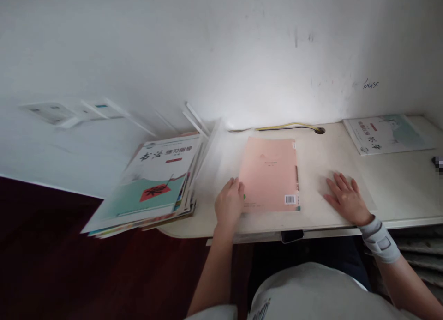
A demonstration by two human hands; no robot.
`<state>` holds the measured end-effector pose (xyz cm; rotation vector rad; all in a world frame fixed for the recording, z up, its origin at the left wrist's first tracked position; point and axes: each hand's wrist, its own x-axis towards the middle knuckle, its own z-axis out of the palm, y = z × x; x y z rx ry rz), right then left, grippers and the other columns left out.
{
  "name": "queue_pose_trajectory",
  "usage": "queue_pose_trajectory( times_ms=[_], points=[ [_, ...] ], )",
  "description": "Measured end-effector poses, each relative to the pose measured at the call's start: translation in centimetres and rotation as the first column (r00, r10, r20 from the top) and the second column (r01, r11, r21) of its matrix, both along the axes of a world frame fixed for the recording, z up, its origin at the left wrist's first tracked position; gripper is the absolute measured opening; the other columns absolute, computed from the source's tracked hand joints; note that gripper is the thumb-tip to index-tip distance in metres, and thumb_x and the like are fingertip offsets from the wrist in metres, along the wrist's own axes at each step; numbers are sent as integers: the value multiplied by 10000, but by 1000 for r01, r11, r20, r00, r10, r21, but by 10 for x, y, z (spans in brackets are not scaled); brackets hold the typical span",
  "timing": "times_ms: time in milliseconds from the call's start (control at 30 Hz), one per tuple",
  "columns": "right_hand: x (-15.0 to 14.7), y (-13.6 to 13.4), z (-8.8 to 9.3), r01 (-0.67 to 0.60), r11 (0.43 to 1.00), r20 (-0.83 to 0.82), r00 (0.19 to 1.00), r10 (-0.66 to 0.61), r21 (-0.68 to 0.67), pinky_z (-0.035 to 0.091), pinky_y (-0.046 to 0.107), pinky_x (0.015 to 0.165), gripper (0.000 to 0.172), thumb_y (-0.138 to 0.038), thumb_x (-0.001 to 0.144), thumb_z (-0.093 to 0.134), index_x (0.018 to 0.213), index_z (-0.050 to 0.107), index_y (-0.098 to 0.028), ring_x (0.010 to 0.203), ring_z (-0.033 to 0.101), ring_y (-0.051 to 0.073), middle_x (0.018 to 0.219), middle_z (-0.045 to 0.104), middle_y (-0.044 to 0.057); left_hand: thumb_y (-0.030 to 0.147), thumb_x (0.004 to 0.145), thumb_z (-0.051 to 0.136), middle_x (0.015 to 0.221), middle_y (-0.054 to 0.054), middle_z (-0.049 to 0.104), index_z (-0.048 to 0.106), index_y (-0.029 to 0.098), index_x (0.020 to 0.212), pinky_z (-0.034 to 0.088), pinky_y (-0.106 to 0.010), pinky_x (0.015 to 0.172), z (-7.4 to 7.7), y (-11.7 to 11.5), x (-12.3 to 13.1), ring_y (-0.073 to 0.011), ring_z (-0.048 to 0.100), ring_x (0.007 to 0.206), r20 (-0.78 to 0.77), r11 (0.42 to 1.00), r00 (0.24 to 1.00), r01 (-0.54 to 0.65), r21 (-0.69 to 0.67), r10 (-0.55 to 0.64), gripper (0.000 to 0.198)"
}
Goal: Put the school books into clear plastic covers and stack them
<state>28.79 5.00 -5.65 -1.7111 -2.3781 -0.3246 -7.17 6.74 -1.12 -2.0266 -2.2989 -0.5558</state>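
**Light fingers on the pink book's edge**

The pink book (270, 177) lies flat on the desk (398, 188) before me, barcode side up. My left hand (230, 202) is curled at its left edge, near the lower corner; I can't tell whether thumb and fingers are clamped on it. My right hand (347, 200) is palm down, fingers spread, apart from the book. I'd pinch several pages along with the cover, lightly, to avoid creasing, and steady the spine side with my right palm.
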Motion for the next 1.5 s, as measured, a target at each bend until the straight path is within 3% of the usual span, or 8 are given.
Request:
queue_pose_trajectory(
  times_ms=[100,200,267,433,567,833,1067,1500],
  points=[
    [0,0,0,3,1000,-4,1000,-3,5,289,540,1013,458,-420,934,368,1275,521,-156,1298,379,324,1385,456,189,322,896,408,1257,-133,592,552,150,1237,433,-424,993,13,-9,5,-245,553,1163,197,995,976,93,31,-97,407],
    [-2,0,0,-3,1000,-23,1000,3,0,280,542,1024,457,-422,929,385,1278,519,-160,1304,372,322,1385,458,182,361,904,412,1372,-114,497,337,174,1412,452,-365,988,28,-22,19,-212,525,1206,457,960,849,277,37,-263,546],
    [-1,0,-1,0,1000,-51,999,0,-9,281,524,1035,459,-415,928,390,1288,508,-155,1312,367,307,1390,454,178,335,911,410,1456,-103,387,207,206,1463,412,-361,1033,31,-27,34,-206,433,1289,473,912,788,398,97,-394,602],
    [7,0,-5,210,978,-120,971,-209,-1,287,522,1041,522,-406,914,416,1310,465,-71,1323,347,320,1395,432,218,108,912,292,1455,-121,381,162,180,1474,339,-413,1096,10,-18,94,-197,316,1359,83,777,784,585,232,-615,581],
    [16,-2,-8,258,966,-86,962,-259,-18,306,503,1036,566,-434,908,422,1291,472,-21,1297,384,332,1368,456,239,105,925,277,1405,-124,453,338,115,1408,303,-450,1112,-8,-15,148,-226,326,1355,-215,673,693,720,171,-688,487],
    [18,-1,-8,225,974,-87,971,-224,3,331,456,1030,548,-429,924,381,1271,493,-21,1294,395,320,1358,466,241,273,955,310,1378,-107,492,495,146,1300,308,-570,1061,-26,-14,196,-284,391,1312,-259,705,670,707,-62,-695,412],
    [18,-2,-6,217,976,-121,969,-215,1,342,443,1024,454,-322,941,347,1261,506,-42,1283,414,297,1353,479,225,381,942,366,1407,-120,454,468,166,1325,336,-563,1045,-33,-12,202,-273,388,1315,-231,703,676,708,-58,-700,451],
    [23,3,7,213,976,-218,955,-200,37,448,354,946,320,-215,928,389,1066,674,-171,1151,553,225,1168,651,103,366,951,350,1412,-123,446,475,167,1321,350,-571,1029,-25,-15,201,-287,405,1300,-203,709,683,697,-107,-701,439]
  ],
)
